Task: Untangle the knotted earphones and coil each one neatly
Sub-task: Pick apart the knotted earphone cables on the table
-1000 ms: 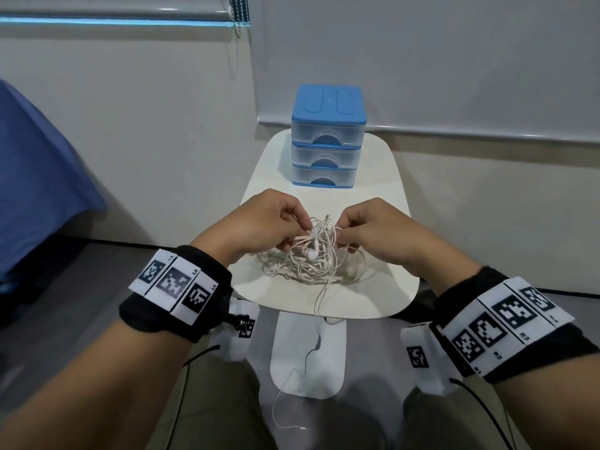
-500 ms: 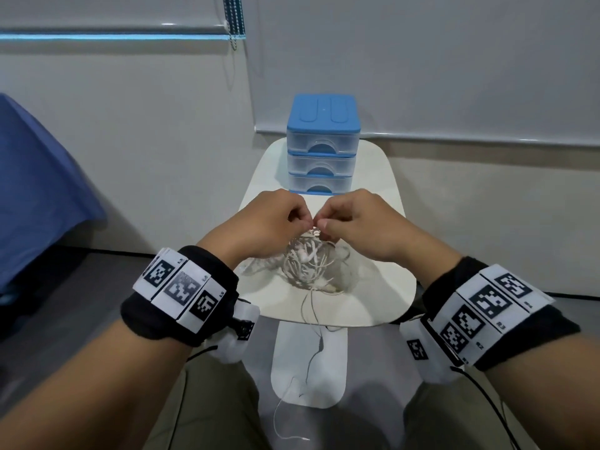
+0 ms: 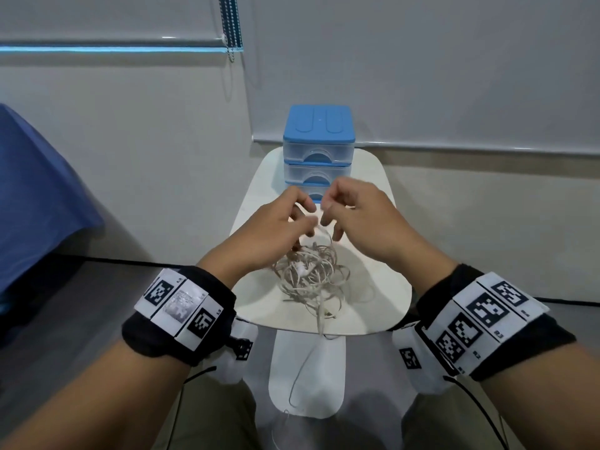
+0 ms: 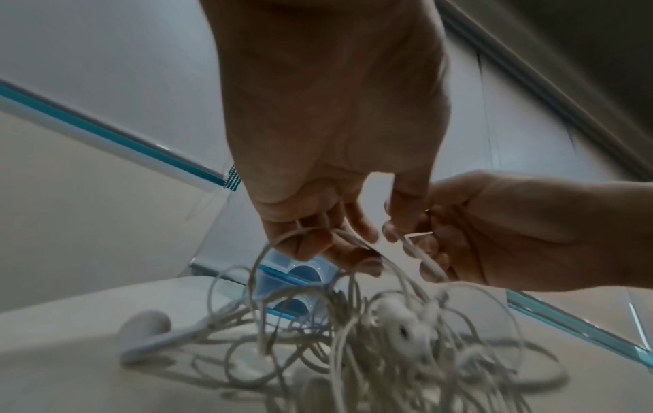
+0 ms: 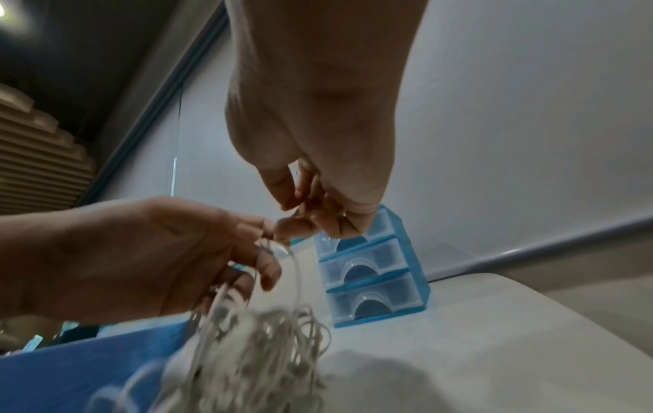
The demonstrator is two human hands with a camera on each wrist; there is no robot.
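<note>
A tangle of white earphones [image 3: 310, 277] hangs partly lifted over the white table [image 3: 376, 297], its lower loops still lying on the top. My left hand [image 3: 303, 222] grips several cord loops from the bundle's top, seen in the left wrist view as curled fingers [image 4: 314, 246]. Just to its right, my right hand [image 3: 328, 219] pinches a single cord strand [image 4: 420, 253]. Earbuds [image 4: 402, 329] dangle in the knot, and another earbud [image 4: 145, 327] lies on the table. The tangle [image 5: 254, 349] is blurred in the right wrist view.
A blue three-drawer plastic unit [image 3: 318, 151] stands at the table's far end, just behind my hands. One loose cord [image 3: 302, 368] hangs over the table's near edge down past the white base [image 3: 331, 384]. A blue cloth [image 3: 35, 196] is at the left.
Both hands have risen from the table top and drawn close together, lifting the upper part of the tangle. The bundle now hangs stretched below them.
</note>
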